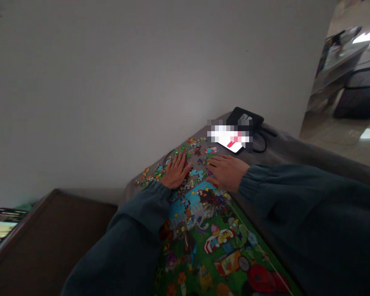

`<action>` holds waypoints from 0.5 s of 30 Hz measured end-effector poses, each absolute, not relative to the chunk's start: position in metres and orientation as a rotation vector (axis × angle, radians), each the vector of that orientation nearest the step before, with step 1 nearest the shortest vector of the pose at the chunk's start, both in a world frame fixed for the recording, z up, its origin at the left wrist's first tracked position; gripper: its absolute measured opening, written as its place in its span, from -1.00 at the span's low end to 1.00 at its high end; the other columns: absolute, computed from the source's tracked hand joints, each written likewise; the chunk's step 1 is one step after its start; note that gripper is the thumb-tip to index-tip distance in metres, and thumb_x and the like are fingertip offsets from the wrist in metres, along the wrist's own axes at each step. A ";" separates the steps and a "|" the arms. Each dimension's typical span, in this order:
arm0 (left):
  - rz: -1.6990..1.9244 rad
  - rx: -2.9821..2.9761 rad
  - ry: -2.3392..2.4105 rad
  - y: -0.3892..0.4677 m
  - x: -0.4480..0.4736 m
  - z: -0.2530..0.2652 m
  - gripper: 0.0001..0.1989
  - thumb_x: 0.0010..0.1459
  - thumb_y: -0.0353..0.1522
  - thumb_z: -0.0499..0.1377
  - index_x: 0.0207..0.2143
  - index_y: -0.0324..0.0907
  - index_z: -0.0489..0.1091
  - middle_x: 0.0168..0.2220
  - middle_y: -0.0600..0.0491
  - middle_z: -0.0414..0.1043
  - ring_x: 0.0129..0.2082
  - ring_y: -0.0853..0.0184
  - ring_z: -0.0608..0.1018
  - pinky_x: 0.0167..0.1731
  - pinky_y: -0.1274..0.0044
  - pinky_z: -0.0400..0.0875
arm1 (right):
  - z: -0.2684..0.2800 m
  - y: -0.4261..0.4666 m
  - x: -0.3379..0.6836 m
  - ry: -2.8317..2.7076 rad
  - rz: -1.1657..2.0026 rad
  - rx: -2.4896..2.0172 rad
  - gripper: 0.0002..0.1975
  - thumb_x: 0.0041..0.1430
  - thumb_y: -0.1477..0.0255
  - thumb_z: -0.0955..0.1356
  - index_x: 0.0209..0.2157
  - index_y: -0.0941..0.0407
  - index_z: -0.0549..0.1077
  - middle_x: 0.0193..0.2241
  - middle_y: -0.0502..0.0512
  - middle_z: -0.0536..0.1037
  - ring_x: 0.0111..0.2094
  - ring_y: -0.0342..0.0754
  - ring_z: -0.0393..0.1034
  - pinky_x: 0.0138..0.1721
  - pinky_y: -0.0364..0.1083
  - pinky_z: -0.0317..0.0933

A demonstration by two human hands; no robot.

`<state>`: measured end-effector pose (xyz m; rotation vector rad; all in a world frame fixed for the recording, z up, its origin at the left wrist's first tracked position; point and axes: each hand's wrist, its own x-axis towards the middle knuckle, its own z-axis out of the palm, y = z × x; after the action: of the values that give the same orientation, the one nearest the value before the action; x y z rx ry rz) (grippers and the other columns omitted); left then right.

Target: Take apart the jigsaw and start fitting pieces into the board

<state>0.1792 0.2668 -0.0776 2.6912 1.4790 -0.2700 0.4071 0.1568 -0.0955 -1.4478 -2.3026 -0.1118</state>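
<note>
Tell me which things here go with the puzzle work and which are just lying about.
In use: puzzle, loose pieces, left hand and right hand flat on them.
Lying about: phone, black case, cable, brown table.

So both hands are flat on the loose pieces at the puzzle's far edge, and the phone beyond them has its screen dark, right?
Not quite: the phone is lit, its screen glowing white, as the head view shows. The rest holds: the left hand and right hand lie flat on the loose pieces at the far edge of the puzzle.
</note>
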 end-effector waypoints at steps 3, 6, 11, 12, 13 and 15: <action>-0.278 2.715 1.426 0.267 0.205 -0.077 -0.25 0.37 0.00 -0.37 0.43 -0.24 -0.33 0.46 -0.04 -0.40 0.43 0.22 -0.28 0.36 0.23 -0.30 | -0.090 0.155 0.406 -2.302 -0.158 -1.481 -0.70 0.26 0.21 0.36 -0.29 0.16 0.59 -0.23 0.28 0.61 -0.14 0.16 0.50 -0.11 0.12 0.38; -0.283 2.735 1.400 0.266 0.226 -0.079 -0.26 0.37 -0.01 -0.36 0.43 -0.25 -0.31 0.46 -0.05 -0.42 0.43 0.19 -0.29 0.36 0.22 -0.31 | -0.086 0.156 0.406 -2.284 -0.232 -1.502 -0.72 0.29 0.24 0.32 -0.33 0.11 0.59 -0.27 0.26 0.60 -0.14 0.17 0.48 -0.16 0.10 0.37; -0.291 2.817 1.252 0.268 0.241 -0.080 -0.36 0.40 -0.07 -0.37 0.43 -0.06 -0.19 0.46 0.06 -0.39 0.43 0.15 -0.26 0.36 0.16 -0.33 | -0.085 0.158 0.409 -2.229 -0.274 -1.474 -0.62 0.29 0.28 0.32 0.02 0.22 0.49 0.13 0.33 0.45 0.17 0.23 0.29 0.09 0.11 0.27; -0.280 2.835 1.229 0.270 0.242 -0.078 -0.38 0.40 -0.08 -0.37 0.43 -0.03 -0.16 0.46 0.08 -0.38 0.43 0.15 -0.26 0.35 0.15 -0.32 | -0.085 0.158 0.410 -2.233 -0.248 -1.481 -0.55 0.29 0.28 0.32 0.09 0.26 0.43 0.20 0.37 0.38 0.23 0.24 0.23 0.14 0.12 0.22; -0.253 2.848 1.219 0.274 0.241 -0.076 -0.39 0.40 -0.09 -0.38 0.42 0.00 -0.12 0.46 0.10 -0.37 0.44 0.16 -0.25 0.35 0.14 -0.31 | -0.087 0.159 0.410 -2.240 -0.208 -1.503 -0.49 0.29 0.27 0.32 0.15 0.30 0.38 0.24 0.40 0.32 0.27 0.24 0.17 0.19 0.13 0.17; -0.153 2.849 1.257 0.285 0.239 -0.072 -0.41 0.41 -0.10 -0.38 0.40 0.04 -0.07 0.46 0.13 -0.34 0.44 0.19 -0.23 0.35 0.14 -0.27 | -0.090 0.159 0.410 -2.247 -0.106 -1.579 -0.41 0.30 0.22 0.31 0.21 0.33 0.32 0.28 0.44 0.25 0.31 0.26 0.10 0.24 0.13 0.09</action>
<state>0.2387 0.2853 -0.0719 2.8492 1.2571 -0.1533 0.4103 0.1590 -0.0900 -1.5787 -2.2466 -0.1062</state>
